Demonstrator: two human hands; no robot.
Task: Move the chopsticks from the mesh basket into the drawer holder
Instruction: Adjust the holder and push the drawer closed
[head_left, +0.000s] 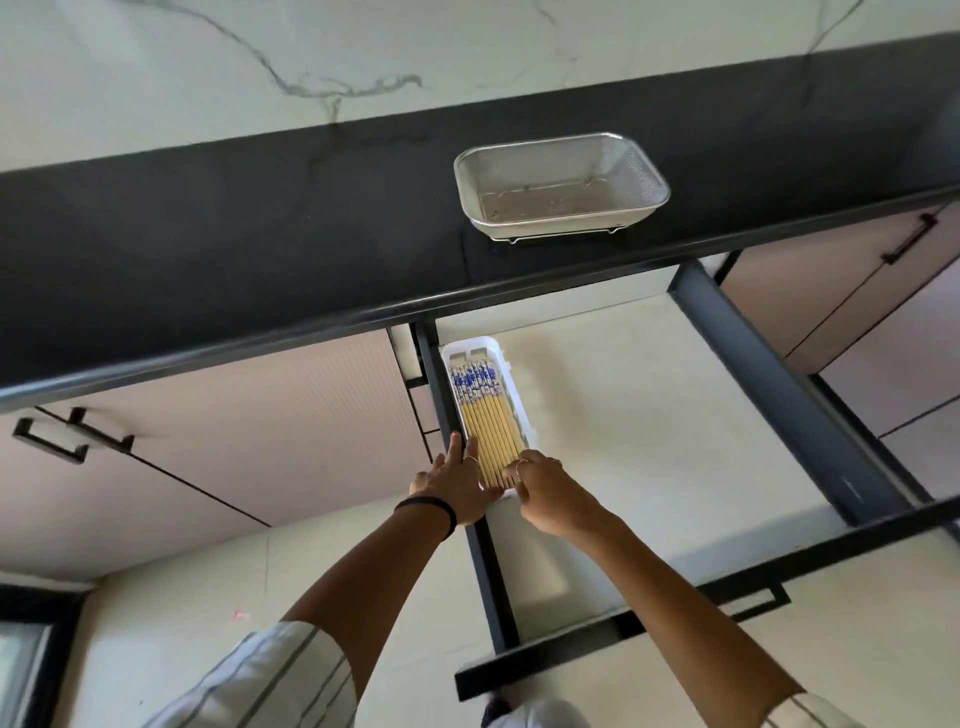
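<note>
Dark counter (260, 234), mesh basket (561, 188) empty. Chopsticks (485, 421) all in drawer holder (511, 387); left hand (456, 486) & right hand (545, 491), fingers loose, gripping nothing, press near ends, prob. squaring them flush.

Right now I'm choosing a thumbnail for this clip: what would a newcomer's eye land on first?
First, the chopsticks, blue-patterned tops and pale yellow shafts, lying side by side in the white holder at the left edge of the open drawer. Both hands meet at their near ends, the left hand flat beside them, the right hand with fingers on the tips. Up on the dark counter, the mesh basket sits empty.
</note>
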